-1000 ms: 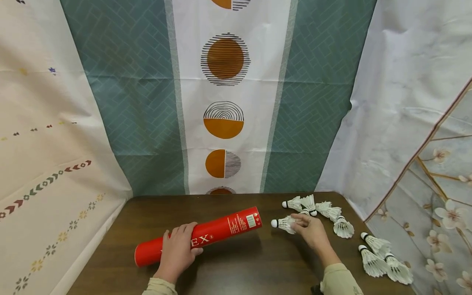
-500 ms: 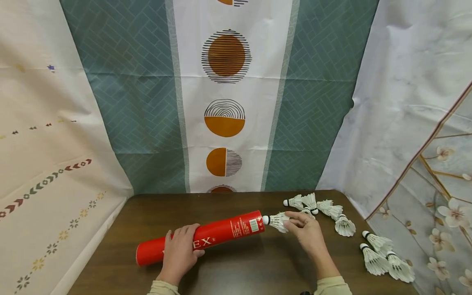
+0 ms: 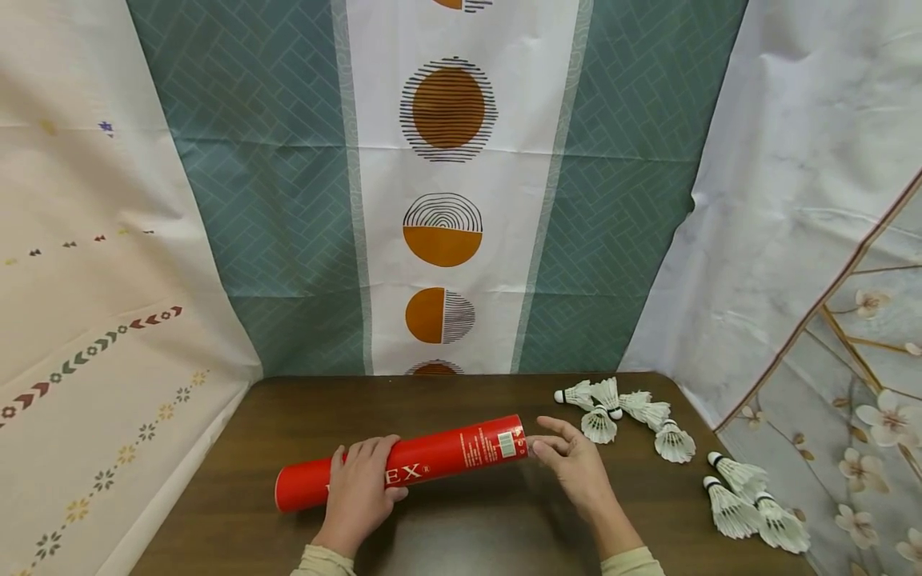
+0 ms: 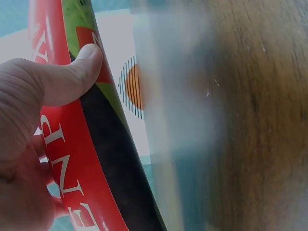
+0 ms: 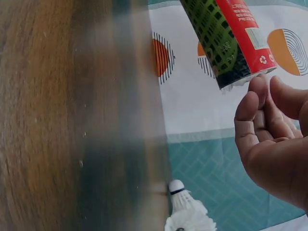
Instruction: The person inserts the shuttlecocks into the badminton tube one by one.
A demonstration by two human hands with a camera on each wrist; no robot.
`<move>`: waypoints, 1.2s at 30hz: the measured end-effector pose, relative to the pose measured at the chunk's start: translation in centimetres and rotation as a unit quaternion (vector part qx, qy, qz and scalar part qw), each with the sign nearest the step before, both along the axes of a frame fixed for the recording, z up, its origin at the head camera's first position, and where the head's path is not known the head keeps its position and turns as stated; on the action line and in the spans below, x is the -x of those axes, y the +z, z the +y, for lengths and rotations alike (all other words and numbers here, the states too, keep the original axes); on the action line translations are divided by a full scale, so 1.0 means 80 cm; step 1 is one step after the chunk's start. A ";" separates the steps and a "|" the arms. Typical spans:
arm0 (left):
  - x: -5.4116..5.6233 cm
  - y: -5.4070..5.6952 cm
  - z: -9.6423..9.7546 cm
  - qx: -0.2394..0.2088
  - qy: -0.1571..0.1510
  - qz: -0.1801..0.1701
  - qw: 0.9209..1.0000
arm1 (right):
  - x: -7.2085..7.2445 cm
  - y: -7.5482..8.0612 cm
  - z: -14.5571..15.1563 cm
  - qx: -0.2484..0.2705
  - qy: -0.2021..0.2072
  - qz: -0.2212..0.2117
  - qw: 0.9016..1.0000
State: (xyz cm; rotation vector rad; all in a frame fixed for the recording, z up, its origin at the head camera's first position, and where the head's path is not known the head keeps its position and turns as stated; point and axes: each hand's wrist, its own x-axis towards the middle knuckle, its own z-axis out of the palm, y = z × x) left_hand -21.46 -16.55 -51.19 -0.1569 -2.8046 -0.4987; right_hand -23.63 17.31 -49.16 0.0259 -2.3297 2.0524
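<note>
A red shuttlecock tube [image 3: 461, 448] is held slantwise over the table, its right end higher. My left hand [image 3: 362, 492] grips it near the middle; in the left wrist view the thumb [image 4: 79, 72] lies across its printed side. At the tube's right mouth is my right hand [image 3: 576, 472], its fingertips close against the rim and the index finger lifted apart. White feather tips [image 5: 236, 86] of a shuttlecock just show at the mouth in the right wrist view; the rest of that shuttlecock is hidden inside.
Several white shuttlecocks [image 3: 599, 425] lie in a cluster at the table's back right. Another group of shuttlecocks [image 3: 731, 508] lies nearer, by the right edge. Patterned cloths [image 3: 288, 200] hang behind and beside the brown table [image 3: 461, 544].
My right hand has moved left to the tube, and the shuttlecock it pinched has gone into the mouth almost wholly. The left hand keeps its grip; the tube has shifted slightly right.
</note>
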 end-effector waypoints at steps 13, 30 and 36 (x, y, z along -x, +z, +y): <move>-0.001 0.005 0.008 -0.020 -0.002 0.004 1.000 | -0.004 0.000 -0.012 -0.026 0.008 0.023 0.999; -0.002 0.007 0.008 -0.011 0.002 0.003 1.000 | 0.011 -0.002 0.033 -0.030 0.026 -0.008 0.999; -0.002 0.007 0.011 -0.012 0.004 -0.007 1.000 | 0.038 -0.015 0.077 -0.066 -0.078 -0.059 0.993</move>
